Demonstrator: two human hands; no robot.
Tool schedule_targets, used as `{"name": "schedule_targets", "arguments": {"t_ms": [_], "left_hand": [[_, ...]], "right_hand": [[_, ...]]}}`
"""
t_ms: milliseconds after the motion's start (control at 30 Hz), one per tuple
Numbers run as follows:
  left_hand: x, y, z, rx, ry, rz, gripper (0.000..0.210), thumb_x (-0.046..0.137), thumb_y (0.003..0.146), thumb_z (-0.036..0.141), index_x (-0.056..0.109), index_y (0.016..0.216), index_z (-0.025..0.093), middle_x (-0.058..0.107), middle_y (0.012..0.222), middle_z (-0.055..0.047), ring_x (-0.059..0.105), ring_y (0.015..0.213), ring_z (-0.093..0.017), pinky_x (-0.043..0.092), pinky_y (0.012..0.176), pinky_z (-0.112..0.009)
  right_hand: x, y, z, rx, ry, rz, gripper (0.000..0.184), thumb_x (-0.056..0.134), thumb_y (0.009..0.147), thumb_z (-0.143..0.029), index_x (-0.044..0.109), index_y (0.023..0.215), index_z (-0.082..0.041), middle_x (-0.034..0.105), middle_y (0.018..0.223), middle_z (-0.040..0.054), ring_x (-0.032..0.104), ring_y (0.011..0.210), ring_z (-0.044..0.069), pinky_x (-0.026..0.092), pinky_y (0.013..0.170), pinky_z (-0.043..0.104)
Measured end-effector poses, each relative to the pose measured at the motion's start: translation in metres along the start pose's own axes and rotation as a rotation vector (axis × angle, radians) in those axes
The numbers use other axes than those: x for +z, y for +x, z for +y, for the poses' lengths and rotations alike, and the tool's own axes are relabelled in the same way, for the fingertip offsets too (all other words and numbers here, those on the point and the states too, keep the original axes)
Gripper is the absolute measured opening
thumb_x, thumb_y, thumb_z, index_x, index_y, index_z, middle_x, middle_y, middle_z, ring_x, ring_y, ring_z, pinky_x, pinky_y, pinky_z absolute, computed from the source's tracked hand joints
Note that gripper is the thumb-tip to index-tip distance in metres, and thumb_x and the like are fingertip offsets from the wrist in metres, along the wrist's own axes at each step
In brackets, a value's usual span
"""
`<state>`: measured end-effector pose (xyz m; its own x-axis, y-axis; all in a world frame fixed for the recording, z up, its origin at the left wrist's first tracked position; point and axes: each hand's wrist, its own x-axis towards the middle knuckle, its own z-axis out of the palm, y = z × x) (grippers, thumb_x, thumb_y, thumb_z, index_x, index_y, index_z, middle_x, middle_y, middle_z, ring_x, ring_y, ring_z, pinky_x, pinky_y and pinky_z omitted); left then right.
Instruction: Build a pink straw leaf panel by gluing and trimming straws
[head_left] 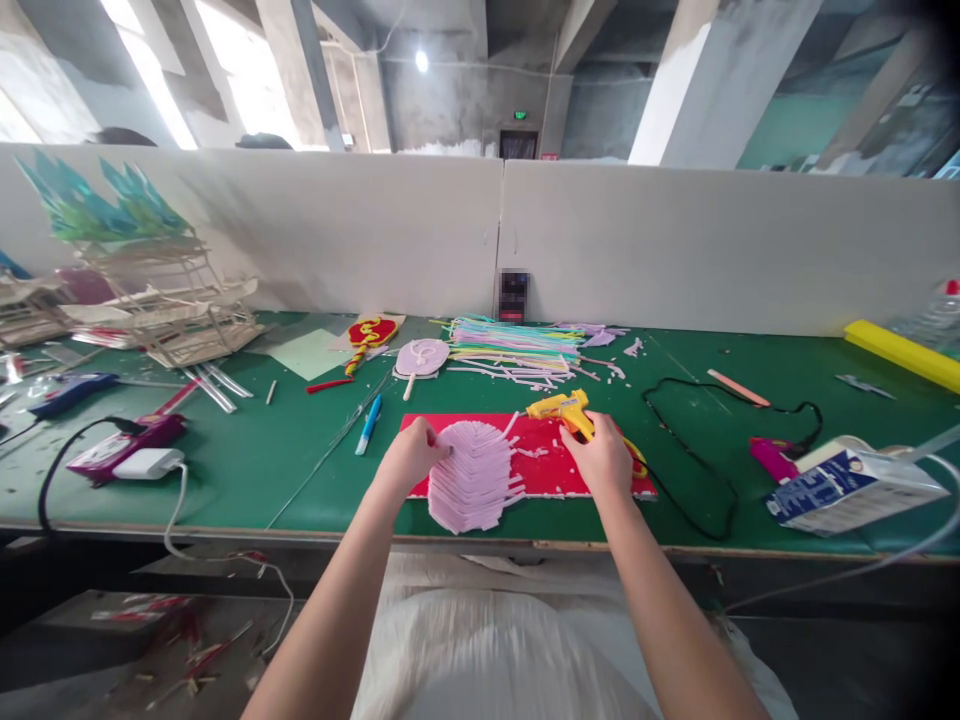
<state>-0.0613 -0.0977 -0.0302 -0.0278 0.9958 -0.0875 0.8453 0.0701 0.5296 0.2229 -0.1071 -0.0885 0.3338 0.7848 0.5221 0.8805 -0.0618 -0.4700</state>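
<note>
A pale pink leaf-shaped piece point(471, 480), built of slanting strips in a herringbone pattern, lies over the left part of a red board point(544, 470). Strip ends stick out past its right edge. The fingers of my left hand point(412, 458) are pinched at the piece's upper left edge. My right hand point(606, 458) is wrapped round the handle of a yellow hot glue gun point(562, 405), whose nozzle points left, above the red board. White scraps dot the board. Behind it lies a bundle of pastel strips point(517, 342).
A blue pen-like cutter point(369, 425) lies left of the board. Further back are a pink round fan shape point(421, 357) and a red-and-yellow one point(369, 335). Power strip point(127, 450) and stick model point(172, 300) stand left; black cord point(686, 455) and milk carton point(847, 490) lie right.
</note>
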Motion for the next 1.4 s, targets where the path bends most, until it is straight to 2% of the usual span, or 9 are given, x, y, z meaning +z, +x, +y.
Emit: {"name": "schedule_targets", "arguments": {"t_ms": [200, 300, 400, 500, 633, 767, 933, 1067, 1400], "left_hand": [[-0.005, 0.011, -0.005, 0.065, -0.572, 0.018, 0.017, 0.062, 0.069, 0.026, 0.05, 0.079, 0.02, 0.061, 0.072, 0.0, 0.06, 0.065, -0.016, 0.044, 0.057, -0.025], [-0.027, 0.014, 0.002, 0.161, -0.537, 0.032, 0.019, 0.063, 0.068, 0.028, 0.052, 0.08, 0.019, 0.061, 0.073, 0.0, 0.059, 0.067, -0.016, 0.043, 0.057, -0.024], [-0.05, 0.025, 0.014, 0.305, -0.343, -0.141, 0.022, 0.056, 0.075, 0.029, 0.056, 0.095, 0.021, 0.063, 0.077, 0.0, 0.058, 0.065, -0.015, 0.042, 0.055, -0.024], [-0.057, 0.048, 0.024, 0.544, -0.158, -0.265, 0.035, 0.053, 0.079, 0.026, 0.057, 0.113, 0.024, 0.065, 0.086, -0.001, 0.062, 0.08, -0.017, 0.046, 0.07, -0.026], [-0.037, 0.071, 0.026, 0.56, 0.054, -0.169, 0.043, 0.052, 0.08, 0.018, 0.056, 0.123, 0.022, 0.065, 0.102, -0.006, 0.063, 0.092, -0.02, 0.048, 0.079, -0.029], [-0.009, 0.049, 0.026, 0.651, 0.14, 0.035, 0.03, 0.052, 0.085, 0.02, 0.063, 0.113, 0.023, 0.059, 0.12, -0.007, 0.061, 0.104, -0.021, 0.047, 0.088, -0.03], [0.023, 0.004, 0.031, 0.856, 0.211, -0.108, 0.025, 0.047, 0.092, 0.025, 0.069, 0.102, 0.028, 0.061, 0.115, -0.004, 0.06, 0.102, -0.02, 0.046, 0.088, -0.029], [0.037, -0.003, 0.037, 0.983, 0.2, -0.155, 0.024, 0.048, 0.092, 0.029, 0.069, 0.104, 0.028, 0.06, 0.114, -0.006, 0.06, 0.1, -0.021, 0.044, 0.089, -0.031], [0.051, 0.018, 0.019, 0.87, -0.466, -0.261, 0.019, 0.063, 0.083, 0.038, 0.071, 0.085, 0.021, 0.062, 0.094, -0.007, 0.061, 0.09, -0.019, 0.048, 0.083, -0.03]], "right_hand": [[0.0, 0.0, 0.0, 0.015, -0.005, -0.003, 0.041, 0.053, 0.08, -0.048, 0.059, 0.107, -0.018, 0.067, 0.101, 0.0108, 0.062, 0.087, 0.026, 0.042, 0.06, 0.03], [-0.001, 0.0, -0.001, 0.039, -0.004, -0.019, 0.041, 0.054, 0.079, -0.048, 0.059, 0.108, -0.019, 0.067, 0.102, 0.0101, 0.062, 0.087, 0.026, 0.042, 0.06, 0.03], [-0.001, 0.0, 0.0, 0.056, -0.014, -0.034, 0.04, 0.054, 0.079, -0.047, 0.059, 0.108, -0.019, 0.067, 0.103, 0.0099, 0.062, 0.088, 0.025, 0.042, 0.06, 0.03], [-0.001, 0.0, -0.001, 0.05, -0.013, -0.023, 0.04, 0.054, 0.079, -0.046, 0.059, 0.108, -0.019, 0.066, 0.103, 0.0104, 0.062, 0.088, 0.025, 0.043, 0.061, 0.03], [-0.001, -0.001, -0.002, 0.04, 0.004, 0.0, 0.04, 0.052, 0.08, -0.047, 0.059, 0.107, -0.019, 0.067, 0.1, 0.0105, 0.062, 0.086, 0.025, 0.043, 0.062, 0.03], [-0.001, -0.001, -0.002, 0.044, 0.002, -0.004, 0.041, 0.053, 0.079, -0.047, 0.059, 0.108, -0.019, 0.067, 0.101, 0.0108, 0.062, 0.087, 0.025, 0.043, 0.062, 0.03], [0.0, 0.0, 0.0, 0.049, -0.006, -0.007, 0.041, 0.055, 0.079, -0.046, 0.059, 0.108, -0.018, 0.067, 0.102, 0.0106, 0.062, 0.089, 0.026, 0.044, 0.063, 0.031], [0.0, 0.0, -0.001, 0.034, 0.002, 0.015, 0.04, 0.054, 0.079, -0.047, 0.06, 0.107, -0.018, 0.067, 0.102, 0.0109, 0.062, 0.088, 0.025, 0.044, 0.063, 0.031], [-0.021, -0.021, 0.0, -0.094, 0.026, 0.032, 0.043, 0.054, 0.082, -0.047, 0.058, 0.11, -0.016, 0.067, 0.102, 0.0127, 0.063, 0.091, 0.026, 0.048, 0.066, 0.032]]}}
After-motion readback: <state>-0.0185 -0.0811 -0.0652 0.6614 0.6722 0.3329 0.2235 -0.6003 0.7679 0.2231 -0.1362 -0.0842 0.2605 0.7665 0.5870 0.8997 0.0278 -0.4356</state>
